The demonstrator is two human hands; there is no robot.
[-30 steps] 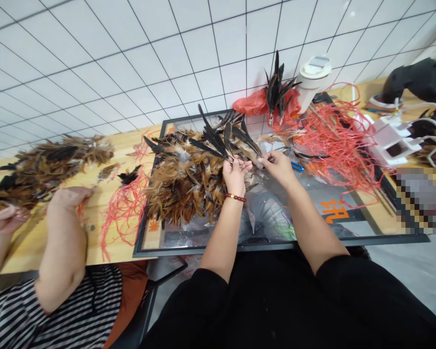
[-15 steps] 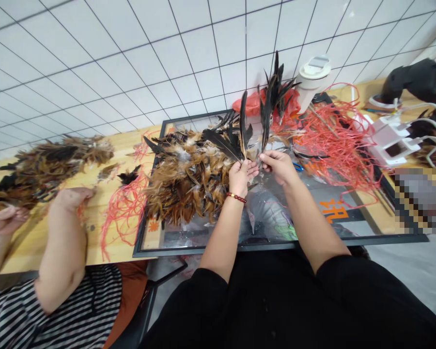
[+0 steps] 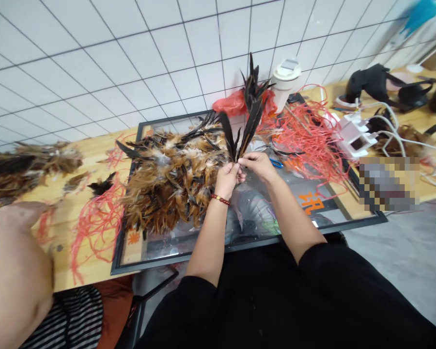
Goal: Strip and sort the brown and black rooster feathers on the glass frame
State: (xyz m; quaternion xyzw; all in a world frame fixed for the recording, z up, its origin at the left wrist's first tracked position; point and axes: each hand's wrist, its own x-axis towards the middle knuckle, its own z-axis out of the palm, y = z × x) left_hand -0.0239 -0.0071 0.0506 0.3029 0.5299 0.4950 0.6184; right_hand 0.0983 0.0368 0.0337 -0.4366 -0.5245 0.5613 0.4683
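- Dark feathers [image 3: 253, 121] stand fanned, tips up, over the middle of the framed glass panel [image 3: 152, 262] on the bench [image 3: 63, 271].
- The left hand [image 3: 228, 179] grips their lower ends; the right hand [image 3: 258, 165] pinches quills just beside it, both grips closed.
- Best done, I'd judge, by levelling the quill ends and pinching low and lightly, sparing the vanes.
- A brown feather pile [image 3: 170, 189] covers much of the panel's left half; avoid snagging it.
- Red strands [image 3: 312, 140] tangle toward its back right corner.
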